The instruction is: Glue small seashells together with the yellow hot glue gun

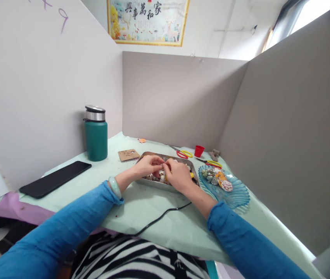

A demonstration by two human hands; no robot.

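Note:
Over a shallow metal tray [159, 185] filled with small mixed pieces, my two hands meet at the fingertips. My left hand [150, 164] comes from the left, fingers curled and pinched. Close against it, my right hand [178, 173] is also pinched, with its back towards me. Whatever lies between the fingertips is too small or hidden to make out. White, yellow and dark pieces [162, 177] show in the tray below. To the right of the tray, a blue scalloped glass plate [239, 195] bears several round decorated pieces in green, orange and patterned white [227, 186].
A green bottle [96, 139] and a black phone [56, 178] are on the left. Behind the tray lie a brown card [128, 155], red-and-yellow scissors [184, 154], a second pair of scissors [211, 163] and a red cup [199, 151]. A black cable [165, 212] crosses the front. Grey partitions [179, 97] enclose the table.

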